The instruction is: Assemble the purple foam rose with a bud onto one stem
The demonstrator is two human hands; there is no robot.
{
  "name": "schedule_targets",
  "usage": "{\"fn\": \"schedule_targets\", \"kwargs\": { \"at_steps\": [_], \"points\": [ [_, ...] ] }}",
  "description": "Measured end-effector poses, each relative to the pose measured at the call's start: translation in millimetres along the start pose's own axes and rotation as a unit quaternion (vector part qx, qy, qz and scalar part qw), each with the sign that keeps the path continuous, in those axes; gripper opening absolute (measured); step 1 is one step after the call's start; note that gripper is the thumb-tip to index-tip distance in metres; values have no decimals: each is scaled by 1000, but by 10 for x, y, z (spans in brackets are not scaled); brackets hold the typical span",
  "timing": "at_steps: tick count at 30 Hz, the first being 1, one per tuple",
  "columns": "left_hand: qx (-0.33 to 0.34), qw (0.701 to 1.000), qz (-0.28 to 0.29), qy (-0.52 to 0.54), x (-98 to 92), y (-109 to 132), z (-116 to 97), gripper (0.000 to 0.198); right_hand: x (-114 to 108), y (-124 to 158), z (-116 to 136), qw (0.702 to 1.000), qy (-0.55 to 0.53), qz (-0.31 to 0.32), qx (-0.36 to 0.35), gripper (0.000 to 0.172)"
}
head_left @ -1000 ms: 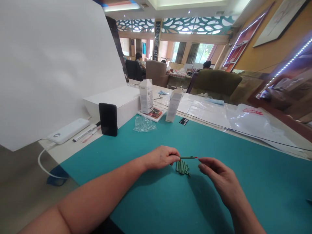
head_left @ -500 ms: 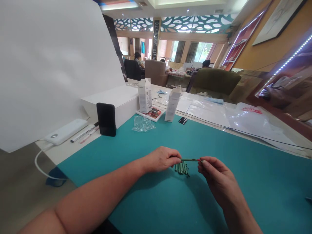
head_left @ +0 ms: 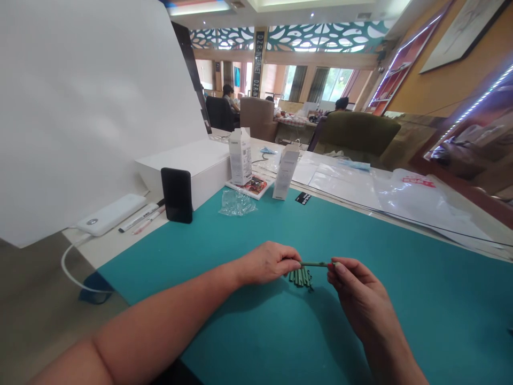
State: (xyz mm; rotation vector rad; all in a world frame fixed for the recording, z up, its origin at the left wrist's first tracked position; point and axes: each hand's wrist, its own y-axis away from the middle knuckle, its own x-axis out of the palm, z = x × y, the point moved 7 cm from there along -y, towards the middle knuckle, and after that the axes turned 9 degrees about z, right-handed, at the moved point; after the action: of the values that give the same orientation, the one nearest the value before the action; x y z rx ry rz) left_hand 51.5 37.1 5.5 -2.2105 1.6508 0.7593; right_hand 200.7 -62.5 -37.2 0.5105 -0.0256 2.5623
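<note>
My left hand and right fingers pinch the two ends of a slim green rod, light and fairly stiff but perhaps snappable, best held near its ends, just above a small bunch of green rods on the teal mat.

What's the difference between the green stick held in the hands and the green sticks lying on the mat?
The held green stick is single, raised between the left hand and right hand; the lying sticks sit bunched on the teal mat. The held stick looks longer and thinner, with a red tip those sticks don't show. Both are green.
</note>
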Motion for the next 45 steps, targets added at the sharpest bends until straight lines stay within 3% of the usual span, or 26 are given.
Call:
{"fn": "schedule_targets", "kwargs": {
  "at_steps": [14,23,27,31,42,45],
  "points": [
    [-4,1000,0,10,6,3,-12,23,-43,-12,60,994,99,17,-37,40],
    [1,1000,-2,10,24,-20,6,22,-21,45,157,973,211,13,-91,38],
    [0,1000,-9,14,13,-23,24,21,25,91,240,972,208,6,-109,38],
    [-12,999,-26,17,-32,-19,53,22,6,86,253,971,220,-12,-89,42],
    [-6,1000,-21,0,-32,-10,20,22,60,69,256,966,245,18,-76,40],
    [-5,1000,-21,-10,-39,-10,19,22,26,21,234,951,300,28,-67,37]
  ]
}}
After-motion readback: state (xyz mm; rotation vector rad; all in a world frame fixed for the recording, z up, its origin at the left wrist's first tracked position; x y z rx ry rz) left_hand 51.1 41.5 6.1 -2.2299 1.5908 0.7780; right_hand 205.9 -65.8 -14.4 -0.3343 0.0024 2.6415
